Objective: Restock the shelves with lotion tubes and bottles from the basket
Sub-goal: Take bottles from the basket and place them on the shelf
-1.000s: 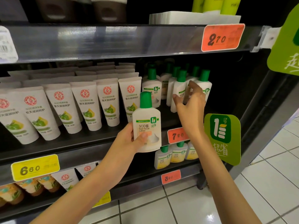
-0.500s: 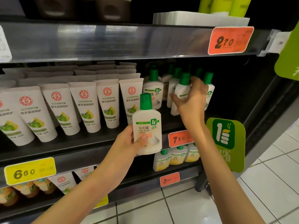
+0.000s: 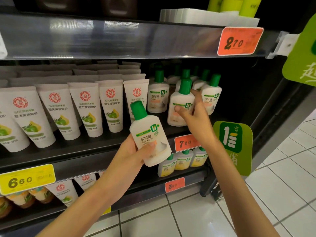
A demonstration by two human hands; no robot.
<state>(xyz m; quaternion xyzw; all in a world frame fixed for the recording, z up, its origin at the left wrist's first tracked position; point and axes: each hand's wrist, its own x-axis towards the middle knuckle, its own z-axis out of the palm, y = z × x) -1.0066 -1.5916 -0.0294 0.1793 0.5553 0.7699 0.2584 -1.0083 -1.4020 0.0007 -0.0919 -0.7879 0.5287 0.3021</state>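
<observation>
My left hand [image 3: 135, 154] grips a white lotion bottle with a green cap [image 3: 148, 134], tilted left, in front of the middle shelf [image 3: 85, 147]. My right hand [image 3: 196, 120] holds a second white green-capped bottle [image 3: 179, 106] at the shelf's front, thumb on its label, fingers behind it. Several matching bottles [image 3: 158, 94] stand in rows around it. White lotion tubes [image 3: 85, 108] stand cap-down along the shelf's left part. The basket is out of view.
An upper shelf edge [image 3: 119, 38] with an orange price tag [image 3: 239, 41] overhangs the bottles. A green hanging sign [image 3: 232, 142] sticks out right of my right hand. Small yellow-labelled bottles [image 3: 183, 161] stand on the lower shelf. White tiled floor [image 3: 256, 194] lies below right.
My right hand has pulled back from the rear bottles to a bottle at the front of the row. The bottle in my left hand has tilted left.
</observation>
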